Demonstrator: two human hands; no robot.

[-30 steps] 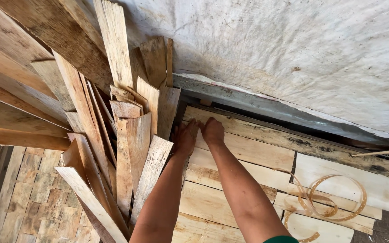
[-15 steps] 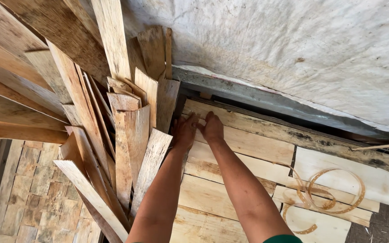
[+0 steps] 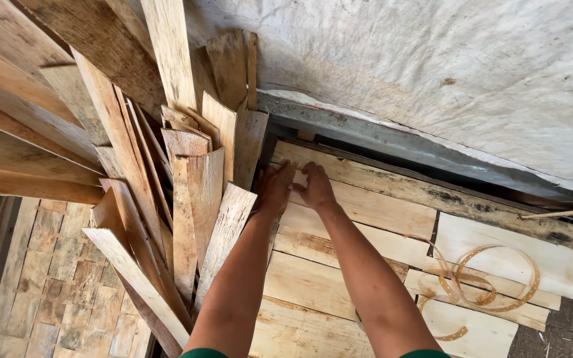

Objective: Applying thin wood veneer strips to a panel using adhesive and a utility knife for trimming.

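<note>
Pale wooden board [image 3: 381, 209] lies flat near the middle of the view, the uppermost of a stack of flat boards [image 3: 313, 286] that runs from the centre out toward 4 o'clock. Both hands sit on its near-left end. The left hand [image 3: 274, 187] and the right hand [image 3: 315, 187] lie side by side, thumbs almost meeting, palms down and fingers stretched out toward 12 o'clock. Neither is closed round anything: they are spread flat on the wood.

Both forearms come up from 6 o'clock, long and nearly straight, converging as they rise, which suggests a reach with weight leaning forward.

Judging by that pose, the step in hand is pressing or nudging the board's end into line with the ones beneath it. Whether the fingertips hook over the far edge is hard to say, since that edge falls into shadow. Any further shift would call for an even push from both palms along the board's length, keeping clear of the slats at 9 o'clock.

Those leaning slats [image 3: 197, 199] stand just beside the left hand, a fan of thin rough pieces tilted against each other and spreading toward 10 and 11 o'clock. Beyond the hands, at 12 to 2 o'clock, a dark ledge [image 3: 379, 142] runs under a pale grey wall [image 3: 445, 73]. Curled veneer strips [image 3: 495, 286] rest on the boards at 4 o'clock, well apart from the hands. A block-paved floor [image 3: 44, 282] shows at 8 o'clock.
</note>
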